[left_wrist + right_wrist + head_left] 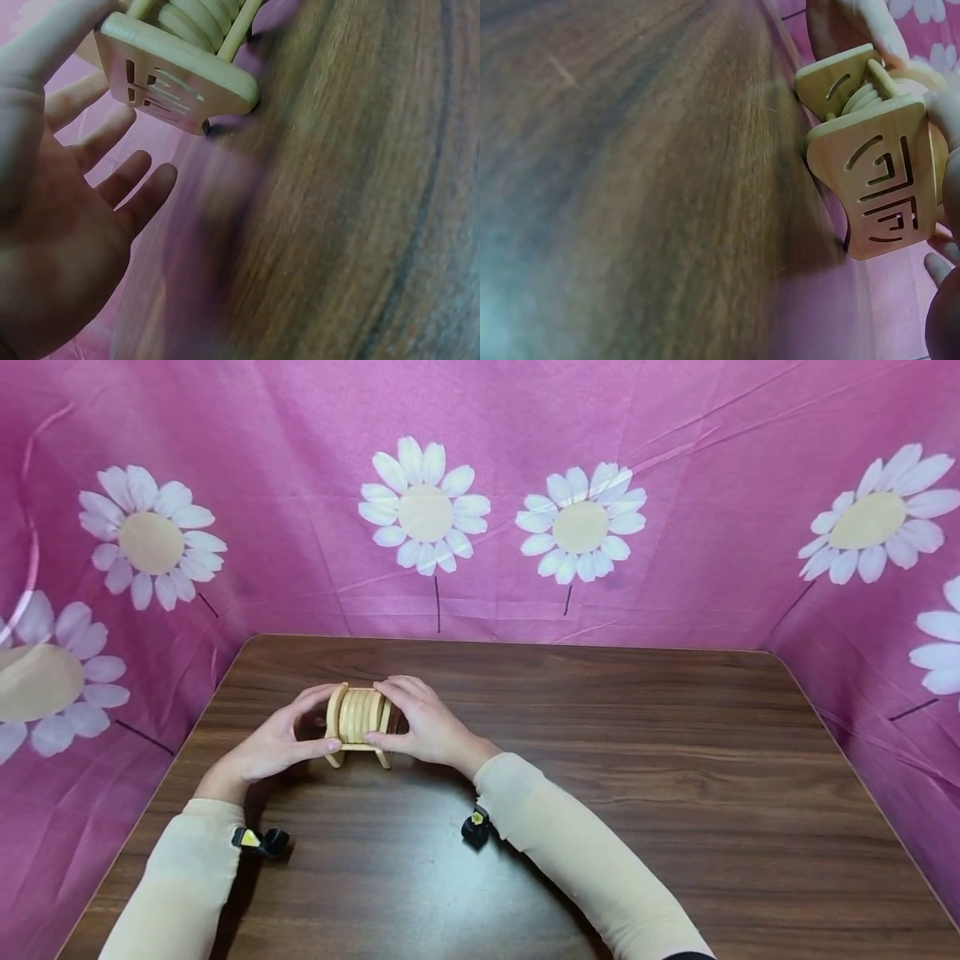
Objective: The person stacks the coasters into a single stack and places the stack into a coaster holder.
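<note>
A light wooden coaster holder (365, 748) stands on the table at centre left. A row of round wooden coasters (358, 717) sits on edge between its two end panels. My left hand (277, 739) holds the left end, thumb in front and fingers at the top. From the right, my right hand (431, 727) grips the coasters at their right end, thumb low in front and fingertips above. Slotted cut-outs mark the end panel (172, 71) in the left wrist view and the other end panel (881, 180) in the right wrist view. Some fingertips are hidden behind the wood.
The brown wood-grain table (600, 760) extends to the right of the holder. A pink cloth (502, 602) with white daisies hangs behind and at both sides. Small black wrist cameras (273, 843) are strapped to both sleeves.
</note>
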A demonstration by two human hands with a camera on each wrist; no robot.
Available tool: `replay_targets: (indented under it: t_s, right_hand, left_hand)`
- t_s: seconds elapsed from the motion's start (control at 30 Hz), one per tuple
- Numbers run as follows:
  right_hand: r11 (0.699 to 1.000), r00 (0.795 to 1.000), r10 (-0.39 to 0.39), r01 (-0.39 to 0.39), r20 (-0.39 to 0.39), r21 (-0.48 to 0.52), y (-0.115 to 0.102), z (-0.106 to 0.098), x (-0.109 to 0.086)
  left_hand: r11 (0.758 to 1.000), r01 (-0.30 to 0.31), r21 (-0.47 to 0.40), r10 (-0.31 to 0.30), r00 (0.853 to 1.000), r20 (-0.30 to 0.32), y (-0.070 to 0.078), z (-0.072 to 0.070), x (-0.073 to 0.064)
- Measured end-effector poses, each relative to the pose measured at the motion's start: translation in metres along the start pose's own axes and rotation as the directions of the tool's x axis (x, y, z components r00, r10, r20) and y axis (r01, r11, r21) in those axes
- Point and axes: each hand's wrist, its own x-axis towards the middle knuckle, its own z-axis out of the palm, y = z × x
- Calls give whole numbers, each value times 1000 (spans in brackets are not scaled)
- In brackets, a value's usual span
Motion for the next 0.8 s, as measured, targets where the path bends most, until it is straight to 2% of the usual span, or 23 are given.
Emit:
replay_targets:
  t_s: [0.13, 0.23, 0.3, 0.4, 0.47, 0.6, 0.73, 0.8]
  right_hand:
    - [1000, 999, 23, -23, 23, 15, 1, -6, -8]
    - [999, 999, 33, -33, 10, 10, 4, -13, -19]
    - [1000, 1000, 28, -28, -14, 0, 8, -20, -27]
    - [1000, 998, 11, -12, -61, -4, 15, -32, -43]
    - [1000, 996, -2, 2, -92, 0, 20, -40, -54]
    - [1000, 991, -5, 7, -134, 9, 30, -55, -78]
    - [1000, 988, 17, -16, -151, 9, 35, -70, -99]
    - [1000, 986, 29, -28, -163, 11, 35, -77, -107]
  left_hand:
    - [1000, 21, -11, -21, 1000, 5, 3, 1, 1]
    - [999, 31, -44, -31, 1000, -1, 5, 3, 2]
    - [998, 25, -60, -28, 999, -37, 6, 6, 2]
    - [999, -2, -53, -7, 988, -154, 9, 10, 3]
    - [999, -32, -27, 24, 967, -252, 12, 13, 4]
    - [995, -86, 49, 99, 908, -408, 21, 16, 9]
    - [988, -126, 91, 155, 845, -512, 33, 20, 14]
    - [984, -155, 83, 175, 820, -545, 40, 23, 16]
